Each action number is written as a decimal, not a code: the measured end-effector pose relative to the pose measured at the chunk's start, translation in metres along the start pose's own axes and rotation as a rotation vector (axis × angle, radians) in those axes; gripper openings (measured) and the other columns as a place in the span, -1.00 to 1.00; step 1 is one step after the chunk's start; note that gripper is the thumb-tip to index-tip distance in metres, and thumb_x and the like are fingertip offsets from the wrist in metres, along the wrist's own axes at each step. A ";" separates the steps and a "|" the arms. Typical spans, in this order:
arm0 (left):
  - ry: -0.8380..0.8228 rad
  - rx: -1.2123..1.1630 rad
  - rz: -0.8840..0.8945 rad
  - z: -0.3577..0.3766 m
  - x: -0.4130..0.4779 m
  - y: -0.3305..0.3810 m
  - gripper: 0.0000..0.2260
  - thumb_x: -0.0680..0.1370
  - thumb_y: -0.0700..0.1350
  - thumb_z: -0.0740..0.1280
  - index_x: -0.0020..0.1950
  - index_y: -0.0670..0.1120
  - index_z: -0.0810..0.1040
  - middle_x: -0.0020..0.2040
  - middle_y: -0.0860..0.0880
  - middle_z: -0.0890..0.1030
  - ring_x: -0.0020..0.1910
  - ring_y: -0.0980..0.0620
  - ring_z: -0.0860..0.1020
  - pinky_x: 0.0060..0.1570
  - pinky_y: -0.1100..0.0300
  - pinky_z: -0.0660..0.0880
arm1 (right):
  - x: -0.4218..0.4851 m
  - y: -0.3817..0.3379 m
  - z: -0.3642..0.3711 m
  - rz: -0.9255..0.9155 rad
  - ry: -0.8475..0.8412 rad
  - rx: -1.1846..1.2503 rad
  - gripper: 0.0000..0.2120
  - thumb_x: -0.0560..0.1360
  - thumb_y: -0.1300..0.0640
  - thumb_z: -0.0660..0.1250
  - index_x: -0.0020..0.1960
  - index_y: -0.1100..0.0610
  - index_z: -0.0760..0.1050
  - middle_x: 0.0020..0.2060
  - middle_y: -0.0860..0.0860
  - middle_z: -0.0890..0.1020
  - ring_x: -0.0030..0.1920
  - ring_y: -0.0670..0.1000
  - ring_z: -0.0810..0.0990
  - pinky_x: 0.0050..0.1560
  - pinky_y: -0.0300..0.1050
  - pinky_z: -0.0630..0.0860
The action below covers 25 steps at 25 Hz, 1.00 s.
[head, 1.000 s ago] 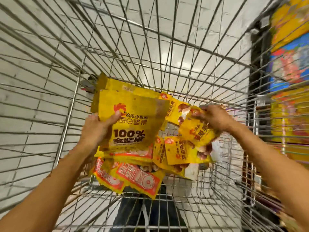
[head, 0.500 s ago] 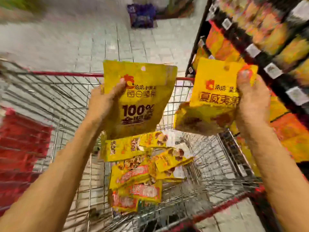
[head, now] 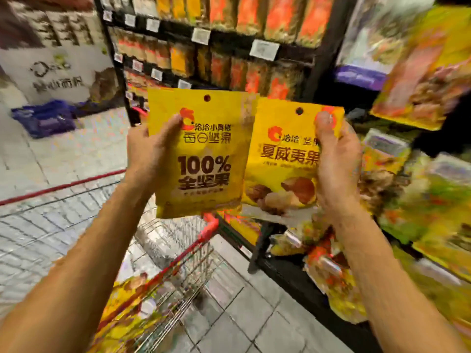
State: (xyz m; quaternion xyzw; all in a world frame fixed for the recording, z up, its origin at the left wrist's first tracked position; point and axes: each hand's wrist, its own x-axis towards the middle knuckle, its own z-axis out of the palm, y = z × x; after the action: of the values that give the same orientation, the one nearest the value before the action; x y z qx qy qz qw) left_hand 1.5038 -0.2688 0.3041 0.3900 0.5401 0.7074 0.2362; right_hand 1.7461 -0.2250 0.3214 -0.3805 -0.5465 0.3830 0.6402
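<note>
Nearest the camera, two bare forearms are seen reaching up from the lower corners. Below and between them, a wire shopping cart with a red rim is seen, and blurred yellow packets are lying inside it, at its near left.

Above the cart's far corner, two yellow snack packets are held upright, side by side. The packet marked "100%" is held by the left hand: its left edge is gripped, the thumb is laid across the front near the red logo, and the other fingers are hidden behind the packet. The packet with pictured nuts is held by the right hand: its right edge is pinched, the thumb is pressed on the front close to the top corner, and the remaining fingers are curled behind. The left edge of the nut packet is overlapped by the right edge of the "100%" packet, so the two are touching. A round hanging hole is seen at the top of each.

Just beyond the right hand, more packets are displayed on a side rack, heavily blurred. Behind the held packets, a dark shelf unit is filled with rows of orange and yellow bags, and white price tags are fixed along its edges. Farther left, on the pale tiled floor, a blue crate is set, and white cartons are stacked behind it.
</note>
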 end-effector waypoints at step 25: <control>-0.911 -0.340 0.047 0.523 -0.090 0.071 -0.84 0.51 -0.04 0.36 -0.27 0.00 0.61 -0.33 0.07 0.69 -0.32 0.11 0.66 -0.38 0.28 0.54 | 0.081 -0.073 -0.359 -0.149 0.617 -0.082 -0.87 0.41 -0.04 0.32 -0.19 -0.09 0.64 -0.29 -0.03 0.71 -0.28 -0.04 0.69 -0.32 -0.16 0.61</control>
State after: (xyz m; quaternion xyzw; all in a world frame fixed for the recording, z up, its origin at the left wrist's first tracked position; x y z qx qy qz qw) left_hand 1.9847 -0.0551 0.4029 0.6279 0.2497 0.5482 0.4928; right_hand 2.1162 -0.2067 0.3796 -0.4630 -0.3678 0.1792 0.7863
